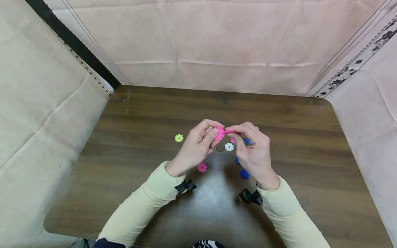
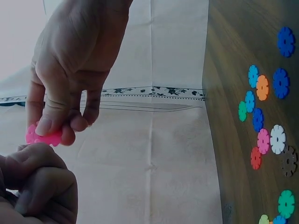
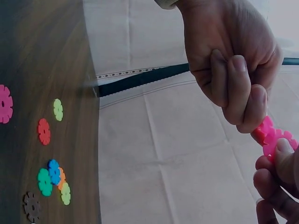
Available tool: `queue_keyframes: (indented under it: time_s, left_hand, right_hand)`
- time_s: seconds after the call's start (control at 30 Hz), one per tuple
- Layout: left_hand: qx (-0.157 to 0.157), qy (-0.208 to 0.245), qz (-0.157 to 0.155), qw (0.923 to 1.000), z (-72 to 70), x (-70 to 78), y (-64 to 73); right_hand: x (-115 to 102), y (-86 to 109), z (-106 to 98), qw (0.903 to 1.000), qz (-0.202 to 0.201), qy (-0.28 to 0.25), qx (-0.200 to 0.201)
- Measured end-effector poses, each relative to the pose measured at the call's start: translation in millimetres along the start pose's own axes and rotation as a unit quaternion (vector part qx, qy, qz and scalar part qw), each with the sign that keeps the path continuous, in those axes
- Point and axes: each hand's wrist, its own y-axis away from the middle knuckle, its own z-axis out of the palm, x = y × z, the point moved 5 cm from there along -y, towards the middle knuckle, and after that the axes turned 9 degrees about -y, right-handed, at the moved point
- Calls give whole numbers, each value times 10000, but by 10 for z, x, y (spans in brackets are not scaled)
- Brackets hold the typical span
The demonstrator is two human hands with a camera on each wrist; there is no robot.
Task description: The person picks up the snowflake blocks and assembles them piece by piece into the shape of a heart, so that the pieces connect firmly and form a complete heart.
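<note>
Blue disc (image 1: 237,161) partly behind right hand (image 1: 255,151)

Around the one white disc (image 1: 229,147) on the counter (image 1: 149,137) show one brown disc (image 1: 220,148), two loose pink discs (image 1: 202,167), three dark blue discs (image 1: 244,174), three light blue discs (image 2: 253,76), two green discs (image 2: 286,203), two red discs (image 2: 255,158), two orange discs (image 2: 262,87) and two yellow-green discs (image 1: 179,138); higher than it, two hands (image 1: 195,146) (image 1: 255,148) grip two further pink discs (image 1: 219,134).
</note>
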Motion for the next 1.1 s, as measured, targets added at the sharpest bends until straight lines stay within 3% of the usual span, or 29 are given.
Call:
queue_keyframes:
  time_s: [0.23,0.53,0.73,0.87,1.0,1.1]
  left_hand:
    - [-22,-164,-50,9998,35,-2,3]
    - [23,-831,-27,9965,76,-39,-15]
    - [-162,-17,-174,9997,55,-56,-21]
    - [-71,459,-110,9989,39,-92,-38]
    - [308,541,-95,9980,-7,-141,-78]
    - [696,471,-225,9962,-77,-178,-110]
  right_hand:
    - [29,1,13,9999,78,-96,73]
    - [69,18,7,9999,105,-17,-1]
    - [-104,-67,-15,9994,159,-201,-227]
    - [-14,-27,-34,9996,238,-11,-147]
    - [168,50,-70,9989,412,137,-178]
    - [263,69,-130,9955,709,412,-476]
